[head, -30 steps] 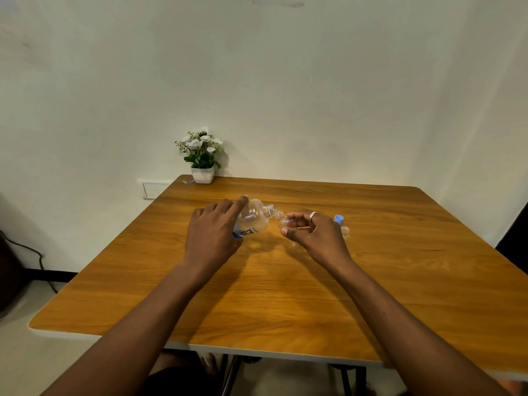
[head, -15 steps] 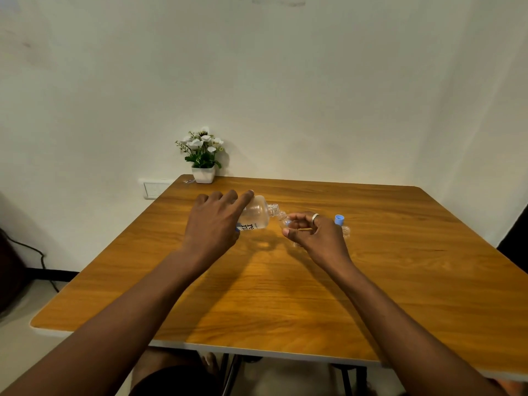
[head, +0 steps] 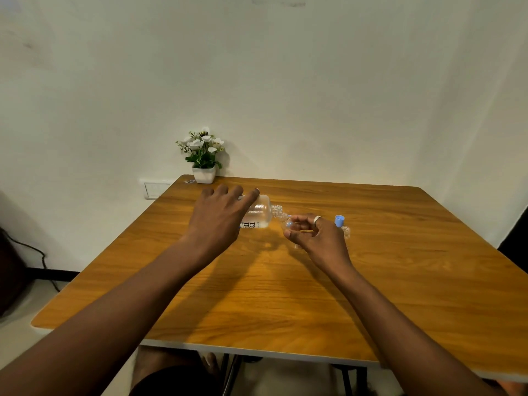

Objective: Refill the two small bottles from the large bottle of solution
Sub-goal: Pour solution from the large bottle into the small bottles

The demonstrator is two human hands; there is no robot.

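Observation:
My left hand grips the large clear bottle, which is tipped on its side with its open neck pointing right. Its mouth meets the mouth of a small clear bottle pinched in my right hand, which wears a ring. The small bottle leans toward the large one. A second small clear bottle stands just right of my right hand, uncapped and partly hidden by it. A blue cap sits behind it on the wooden table.
A white pot of white flowers stands at the table's far left corner against the wall. A wall socket is left of that corner. A dark cable runs along the floor at the left.
My left hand has lifted the large bottle's base higher, tipping it further toward the small bottle. My right hand has held nearly still.

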